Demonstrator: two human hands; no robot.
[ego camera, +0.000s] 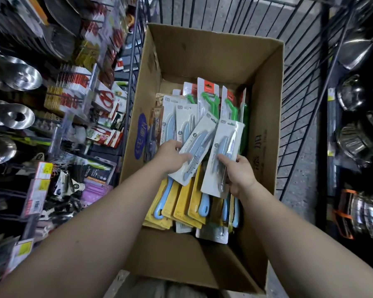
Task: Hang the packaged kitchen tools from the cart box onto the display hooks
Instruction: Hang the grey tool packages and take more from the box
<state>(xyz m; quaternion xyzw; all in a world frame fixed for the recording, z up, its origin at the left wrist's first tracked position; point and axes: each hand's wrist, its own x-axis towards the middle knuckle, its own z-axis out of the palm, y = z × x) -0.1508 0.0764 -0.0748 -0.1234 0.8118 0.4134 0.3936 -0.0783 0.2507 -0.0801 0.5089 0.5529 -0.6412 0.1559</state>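
Pick-up step: we're in the cardboard box (205,50) that sits in the wire cart (297,87), pulling stock, nothing hung yet as far as we can see. Our left hand (170,155) grips the lower part of a tilted white-card knife pack (197,145), thumb on top. Our right hand (238,172) has its fingers curled round the lower edge of a second knife pack (222,155), lifted a bit above the pile. More of the same blue-knife cards stand behind, green peeler packs (209,97) are at the far end of the box, and yellow-card packs (185,203) lie nearer us under the two held ones. The display hooks (69,108) are on the shelving to our left, already crowded with scissors and other carded tools. Next, we judge: lift both packs clear without snagging their neighbours, turn left, find the matching hook, and thread each card's hang hole over it. Two cards at once means likely one at a time at the hook.
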